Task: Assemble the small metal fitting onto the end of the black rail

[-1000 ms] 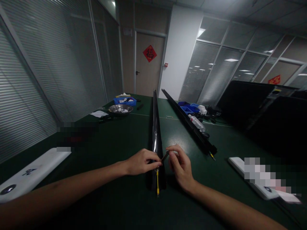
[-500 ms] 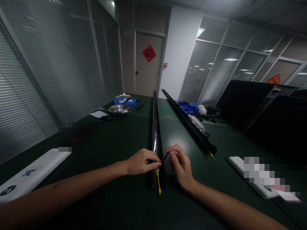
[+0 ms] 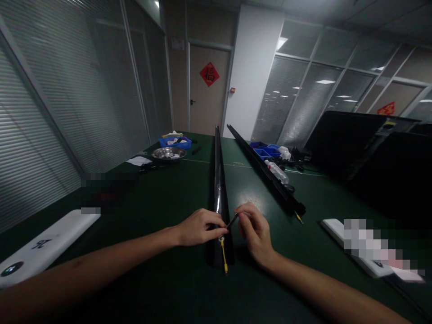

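The long black bar [image 3: 219, 191] lay on the green table [image 3: 162, 193], and its near end was between the person's two hands. The left hand [image 3: 202, 227] was over this near end, with thumb and fingertips brought close together against the lower end of a thin metal tool [image 3: 231, 220]. Whether these fingers were grasping the tool or only something on the bar, I cannot tell. The right hand [image 3: 254, 234], just to the right of the bar, was pinching the upper end of the tool between thumb and forefinger; its other fingers were curled. The tool was tilted, and its lower end was at the bar. A yellow wire [image 3: 224, 254] came out from the near end of the bar.

To the right of the bar lay a second black bar [image 3: 266, 175], and beyond it a clear plastic bottle [image 3: 278, 173]. To the left of the bar, near its far part, were a metal bowl [image 3: 158, 155] and a blue basket [image 3: 175, 146].
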The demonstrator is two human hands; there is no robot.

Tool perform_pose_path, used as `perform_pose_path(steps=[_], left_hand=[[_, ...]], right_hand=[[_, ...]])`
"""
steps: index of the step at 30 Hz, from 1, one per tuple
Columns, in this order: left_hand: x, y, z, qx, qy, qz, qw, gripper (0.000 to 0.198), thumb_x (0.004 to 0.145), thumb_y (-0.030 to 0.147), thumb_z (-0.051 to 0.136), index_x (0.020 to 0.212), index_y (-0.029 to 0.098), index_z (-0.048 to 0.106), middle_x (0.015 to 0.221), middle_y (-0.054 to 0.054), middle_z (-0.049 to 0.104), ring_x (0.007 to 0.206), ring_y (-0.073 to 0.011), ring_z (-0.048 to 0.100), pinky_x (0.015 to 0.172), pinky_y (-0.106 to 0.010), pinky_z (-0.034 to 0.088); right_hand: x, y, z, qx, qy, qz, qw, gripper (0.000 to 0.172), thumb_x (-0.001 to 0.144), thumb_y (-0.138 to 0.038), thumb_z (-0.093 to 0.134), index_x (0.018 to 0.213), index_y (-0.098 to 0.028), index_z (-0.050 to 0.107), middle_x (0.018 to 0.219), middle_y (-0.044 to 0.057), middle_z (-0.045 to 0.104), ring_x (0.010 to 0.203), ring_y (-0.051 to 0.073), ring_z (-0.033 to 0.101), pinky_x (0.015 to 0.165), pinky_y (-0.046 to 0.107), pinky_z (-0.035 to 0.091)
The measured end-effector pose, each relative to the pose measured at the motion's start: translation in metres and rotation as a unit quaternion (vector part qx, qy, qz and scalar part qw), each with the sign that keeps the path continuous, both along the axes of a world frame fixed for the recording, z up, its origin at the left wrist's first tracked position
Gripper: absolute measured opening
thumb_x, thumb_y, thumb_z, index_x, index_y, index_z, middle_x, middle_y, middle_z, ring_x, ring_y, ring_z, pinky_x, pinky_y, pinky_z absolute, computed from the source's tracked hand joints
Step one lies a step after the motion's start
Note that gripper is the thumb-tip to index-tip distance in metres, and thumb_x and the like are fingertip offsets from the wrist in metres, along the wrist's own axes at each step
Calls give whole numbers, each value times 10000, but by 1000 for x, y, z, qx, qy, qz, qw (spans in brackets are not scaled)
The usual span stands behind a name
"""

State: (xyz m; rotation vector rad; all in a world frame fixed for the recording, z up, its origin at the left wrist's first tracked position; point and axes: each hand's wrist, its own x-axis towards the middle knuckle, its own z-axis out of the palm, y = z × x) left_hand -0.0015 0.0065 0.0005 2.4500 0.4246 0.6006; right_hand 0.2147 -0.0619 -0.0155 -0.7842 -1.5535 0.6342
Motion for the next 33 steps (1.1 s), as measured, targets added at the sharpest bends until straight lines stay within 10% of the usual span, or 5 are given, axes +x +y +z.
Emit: perform_pose_path(steps=[33], left_hand=[[0, 0, 0, -10, -3, -3, 1000, 202, 1038, 279, 612, 1006, 142, 757, 887, -31, 698, 638, -100, 551, 604, -206, 388]], right_hand=[[0, -2, 2, -5, -16, -4, 1000, 174, 1076, -324, 540, 1098, -224, 681, 897, 21, 582, 600, 106, 536, 501, 236, 436]])
